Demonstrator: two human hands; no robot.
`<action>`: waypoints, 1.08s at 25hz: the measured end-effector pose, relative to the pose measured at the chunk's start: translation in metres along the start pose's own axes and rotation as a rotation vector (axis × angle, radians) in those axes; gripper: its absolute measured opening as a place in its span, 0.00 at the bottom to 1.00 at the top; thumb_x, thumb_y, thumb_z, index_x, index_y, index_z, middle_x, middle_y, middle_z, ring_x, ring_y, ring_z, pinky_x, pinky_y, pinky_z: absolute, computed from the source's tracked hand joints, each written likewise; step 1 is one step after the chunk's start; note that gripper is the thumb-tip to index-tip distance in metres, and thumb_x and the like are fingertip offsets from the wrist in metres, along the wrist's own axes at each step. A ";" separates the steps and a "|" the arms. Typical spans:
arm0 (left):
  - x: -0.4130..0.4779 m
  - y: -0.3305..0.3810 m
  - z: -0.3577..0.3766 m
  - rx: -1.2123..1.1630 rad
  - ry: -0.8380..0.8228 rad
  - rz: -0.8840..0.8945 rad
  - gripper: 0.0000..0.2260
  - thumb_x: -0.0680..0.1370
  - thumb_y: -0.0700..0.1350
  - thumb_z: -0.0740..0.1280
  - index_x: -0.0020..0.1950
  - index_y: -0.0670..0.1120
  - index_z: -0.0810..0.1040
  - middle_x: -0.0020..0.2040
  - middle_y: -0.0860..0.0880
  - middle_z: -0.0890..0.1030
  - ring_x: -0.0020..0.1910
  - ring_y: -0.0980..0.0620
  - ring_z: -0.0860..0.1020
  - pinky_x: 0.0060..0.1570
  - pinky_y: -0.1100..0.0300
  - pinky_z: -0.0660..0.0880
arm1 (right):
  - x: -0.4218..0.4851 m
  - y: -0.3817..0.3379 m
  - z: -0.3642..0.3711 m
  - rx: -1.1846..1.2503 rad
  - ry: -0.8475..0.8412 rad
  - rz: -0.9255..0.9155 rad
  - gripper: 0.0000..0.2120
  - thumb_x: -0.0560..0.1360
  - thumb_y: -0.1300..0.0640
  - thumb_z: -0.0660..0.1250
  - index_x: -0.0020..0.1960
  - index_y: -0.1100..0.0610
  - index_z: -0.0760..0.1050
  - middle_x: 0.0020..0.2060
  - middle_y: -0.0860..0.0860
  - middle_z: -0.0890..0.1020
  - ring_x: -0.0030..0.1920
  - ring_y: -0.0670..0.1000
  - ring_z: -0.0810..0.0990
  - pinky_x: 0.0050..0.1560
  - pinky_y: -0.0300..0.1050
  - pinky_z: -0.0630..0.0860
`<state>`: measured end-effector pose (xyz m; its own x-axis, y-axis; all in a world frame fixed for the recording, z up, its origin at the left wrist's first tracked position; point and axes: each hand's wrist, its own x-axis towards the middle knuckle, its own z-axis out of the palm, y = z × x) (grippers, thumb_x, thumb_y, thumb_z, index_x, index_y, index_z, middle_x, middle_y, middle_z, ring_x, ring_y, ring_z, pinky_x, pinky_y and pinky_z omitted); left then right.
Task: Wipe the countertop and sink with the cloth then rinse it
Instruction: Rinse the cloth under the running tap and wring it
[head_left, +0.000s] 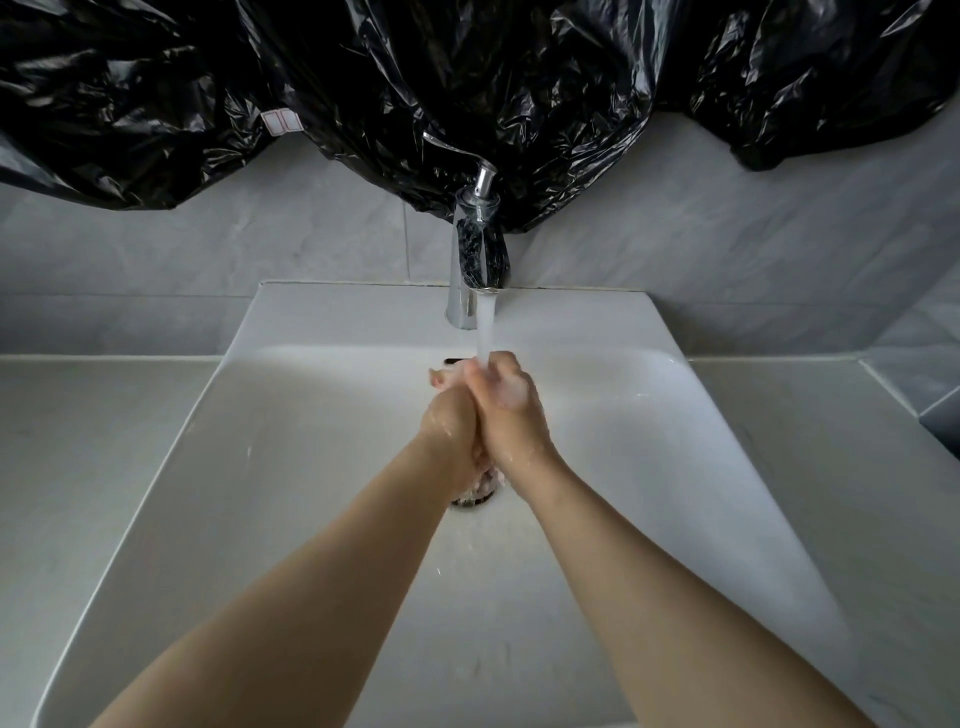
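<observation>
1. Two bare arms reach in from the bottom edge, the left arm (311, 597) and the right arm (649, 597). They come close together toward the middle.
2. Both arms are over the white sink (260, 519), which fills most of the view. Small drops of water lie on its floor.
3. One round metal drain (470, 500) peeks out just under the wrists. The wrists hide part of it.
4. Past the drain, the left hand (451, 421) and the right hand (511, 410) press against each other, palm to palm. Both are wet.
5. On the right hand the fingers (501, 364) are bent over the top of the left hand. The left fingertips (440, 376) stick out to the left and are bent too.
6. I cannot tell if the hands hold anything between them. No cloth shows, so I cannot tell where it is.
7. Water (484, 327) falls in a white stream right onto the hands.
8. A dark slot (457, 360) sits in the back wall of the sink, just behind the hands.
9. The shiny tap (467, 260) stands at the back rim of the sink. Its lever (452, 148) points up and to the left.
10. The pale countertop (78, 467) lies on both sides of the sink.
11. Grey tiles (260, 249) cover the wall behind.
12. Crinkly black plastic (363, 78) hangs over the top of the wall and behind the tap. A small white label (280, 121) is on it.
</observation>
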<state>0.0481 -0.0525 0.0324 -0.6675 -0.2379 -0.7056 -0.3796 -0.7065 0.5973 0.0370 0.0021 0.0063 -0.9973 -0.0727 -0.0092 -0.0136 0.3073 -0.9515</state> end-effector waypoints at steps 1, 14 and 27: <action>-0.004 -0.006 -0.002 0.251 -0.204 0.127 0.18 0.81 0.51 0.50 0.33 0.49 0.65 0.15 0.52 0.65 0.14 0.57 0.61 0.20 0.66 0.55 | 0.002 -0.002 -0.004 -0.008 0.002 0.030 0.11 0.76 0.45 0.61 0.39 0.49 0.68 0.44 0.50 0.80 0.41 0.48 0.78 0.40 0.41 0.73; 0.024 0.014 -0.030 0.458 -0.361 0.494 0.06 0.75 0.34 0.67 0.50 0.39 0.76 0.38 0.45 0.80 0.32 0.50 0.77 0.34 0.60 0.77 | 0.009 -0.009 -0.031 0.257 -0.152 0.336 0.05 0.78 0.54 0.61 0.53 0.49 0.74 0.43 0.51 0.81 0.36 0.50 0.78 0.35 0.44 0.73; 0.029 0.005 -0.031 0.407 -0.401 0.414 0.10 0.76 0.32 0.60 0.46 0.38 0.81 0.39 0.37 0.81 0.33 0.46 0.77 0.38 0.56 0.76 | -0.005 0.004 -0.036 0.212 -0.129 0.078 0.09 0.75 0.64 0.65 0.43 0.51 0.79 0.38 0.52 0.81 0.34 0.49 0.75 0.32 0.41 0.69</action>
<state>0.0464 -0.0836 0.0034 -0.9637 -0.1139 -0.2415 -0.2008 -0.2871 0.9366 0.0395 0.0378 0.0138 -0.9771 -0.1813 -0.1114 0.0921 0.1116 -0.9895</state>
